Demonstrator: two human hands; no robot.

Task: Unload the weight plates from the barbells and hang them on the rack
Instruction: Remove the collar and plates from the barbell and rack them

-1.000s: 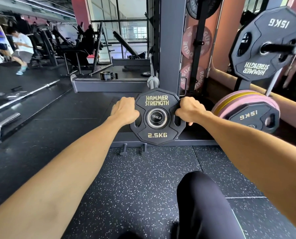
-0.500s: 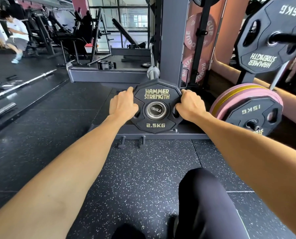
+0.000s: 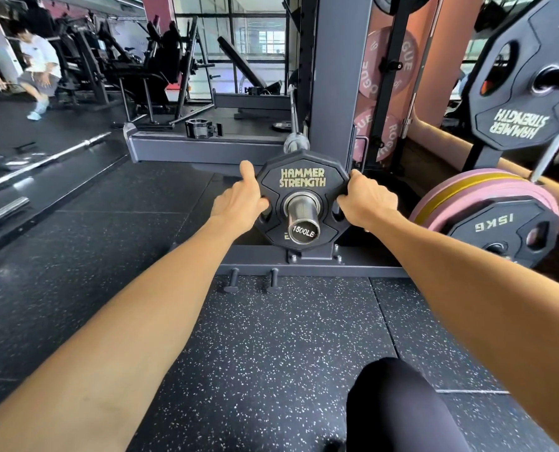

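Note:
A small black Hammer Strength weight plate [image 3: 302, 182] sits on the steel barbell sleeve [image 3: 302, 220], whose end cap reads 1500LB and points toward me. My left hand [image 3: 239, 200] grips the plate's left edge, thumb up over the rim. My right hand [image 3: 366, 199] grips its right edge. The sleeve end now covers the plate's lower marking. On the right, the storage rack carries a black 15KG plate [image 3: 519, 102] on an upper peg and another black 15KG plate [image 3: 503, 228] in front of pink plates [image 3: 467, 190] lower down.
The grey rack upright [image 3: 340, 76] rises right behind the plate, its base rail [image 3: 304, 267] on the speckled rubber floor. Pink Rogue plates [image 3: 389, 60] hang behind it. A bare barbell [image 3: 43, 161] lies at left. A person [image 3: 40, 66] moves at far left. My dark-clad knee [image 3: 398, 406] is bottom centre.
The view has tilted so the sleeve sticks out toward me and hides the 2.5KG mark. Both hands keep their grip on the plate's edges.

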